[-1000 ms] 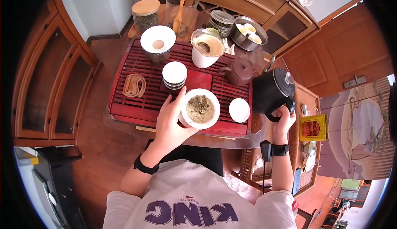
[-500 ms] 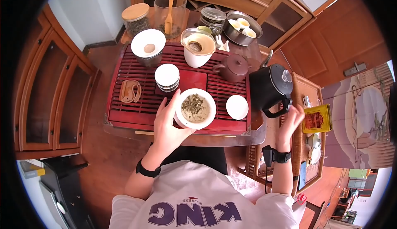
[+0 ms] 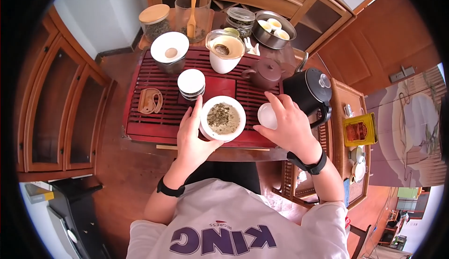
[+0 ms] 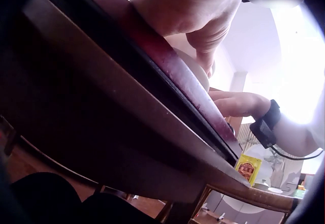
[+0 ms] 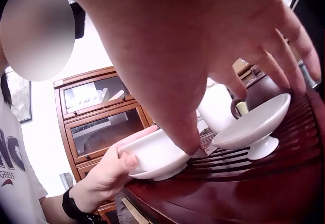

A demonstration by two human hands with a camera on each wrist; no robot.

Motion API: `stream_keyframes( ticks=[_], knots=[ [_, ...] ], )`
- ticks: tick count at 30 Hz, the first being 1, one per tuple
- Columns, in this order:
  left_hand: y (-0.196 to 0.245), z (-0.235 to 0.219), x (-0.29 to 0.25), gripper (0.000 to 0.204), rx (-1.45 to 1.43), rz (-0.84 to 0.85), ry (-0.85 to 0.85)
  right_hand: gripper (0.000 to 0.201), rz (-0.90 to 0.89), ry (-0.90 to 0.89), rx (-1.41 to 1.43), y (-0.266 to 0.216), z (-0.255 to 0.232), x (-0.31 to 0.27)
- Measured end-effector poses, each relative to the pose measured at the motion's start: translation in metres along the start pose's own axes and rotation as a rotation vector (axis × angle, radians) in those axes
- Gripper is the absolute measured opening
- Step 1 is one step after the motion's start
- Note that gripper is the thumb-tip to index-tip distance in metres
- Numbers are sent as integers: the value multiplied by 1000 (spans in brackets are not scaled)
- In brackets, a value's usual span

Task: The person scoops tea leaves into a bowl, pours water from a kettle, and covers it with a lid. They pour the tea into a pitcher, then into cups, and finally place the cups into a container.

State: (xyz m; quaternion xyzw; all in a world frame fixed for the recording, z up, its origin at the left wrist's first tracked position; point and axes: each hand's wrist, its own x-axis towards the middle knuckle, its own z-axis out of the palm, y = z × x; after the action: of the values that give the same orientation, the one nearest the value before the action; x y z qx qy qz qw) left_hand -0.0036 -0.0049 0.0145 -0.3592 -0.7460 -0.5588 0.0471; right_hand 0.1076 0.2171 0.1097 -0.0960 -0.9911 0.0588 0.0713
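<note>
White bowl (image 3: 242,118) gripped at rim between thumb and fingers of left hand (image 3: 191,140), at front of red slatted tray (image 3: 149,133). Right hand (image 3: 294,130) over upturned lid (image 3: 267,117), fingers spread apart, thumb near its edge; cannot tell if skin touches it. Lid stands on its knob, just beside bowl. Leaves (image 3: 219,114) sit in pale liquid, so wetting looks done; lid not on bowl. Farther out, black kettle (image 3: 308,93) stands unheld, brown teapot (image 3: 266,73) near it; strainer-topped white pitcher (image 3: 225,66) behind bowl.
</note>
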Motion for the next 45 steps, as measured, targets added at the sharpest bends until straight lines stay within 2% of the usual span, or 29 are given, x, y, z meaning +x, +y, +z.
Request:
stream_keyframes(
  ticks=[6, 13, 16, 19, 21, 25, 27, 28, 30, 31, 33, 37, 40, 41, 43, 45],
  knots=[
    [5, -3, 2, 116, 34, 15, -7, 60, -2, -36, -21, 5, 8, 7],
    [6, -3, 3, 117, 34, 24, -13, 53, 3, -44, -33, 4, 6, 11],
    [5, -4, 3, 117, 32, 23, -16, 48, 36, -57, 13, 2, 2, 13],
    [5, -4, 3, 117, 38, 31, -16, 48, 44, -23, 73, 2, -2, 13],
    [5, -3, 3, 117, 41, 35, -11, 47, 53, 72, 169, 2, -4, 14],
    [5, -4, 3, 117, 41, 41, -10, 43, 68, 84, 300, 2, -10, 14],
    [5, -3, 3, 117, 44, 46, -7, 47, 71, 101, 540, 6, -7, 15],
    [5, -3, 3, 116, 48, 41, -8, 47, 71, 99, 539, 4, -8, 15],
    [4, -3, 3, 116, 51, 34, -9, 42, 170, 9, 948, -4, -13, 16],
    [4, -3, 3, 116, 49, 42, -3, 42, 170, 8, 948, -7, -15, 16],
    [4, -3, 3, 115, 48, 50, 2, 44, 210, -40, 1262, -10, -18, 17],
    [4, -2, 3, 114, 59, 50, 6, 50, 159, -126, 1441, -11, -15, 17],
    [4, -2, 3, 113, 64, 57, 13, 41, 258, -176, 1936, -19, -7, 17],
    [4, -2, 3, 113, 67, 63, 18, 41, 258, -178, 1935, -21, -4, 17],
    [5, -2, 3, 113, 69, 59, 15, 38, 430, -183, 2163, -23, 2, 17],
    [4, -2, 3, 113, 72, 56, 13, 38, 433, -132, 2167, -26, 8, 16]
  ],
)
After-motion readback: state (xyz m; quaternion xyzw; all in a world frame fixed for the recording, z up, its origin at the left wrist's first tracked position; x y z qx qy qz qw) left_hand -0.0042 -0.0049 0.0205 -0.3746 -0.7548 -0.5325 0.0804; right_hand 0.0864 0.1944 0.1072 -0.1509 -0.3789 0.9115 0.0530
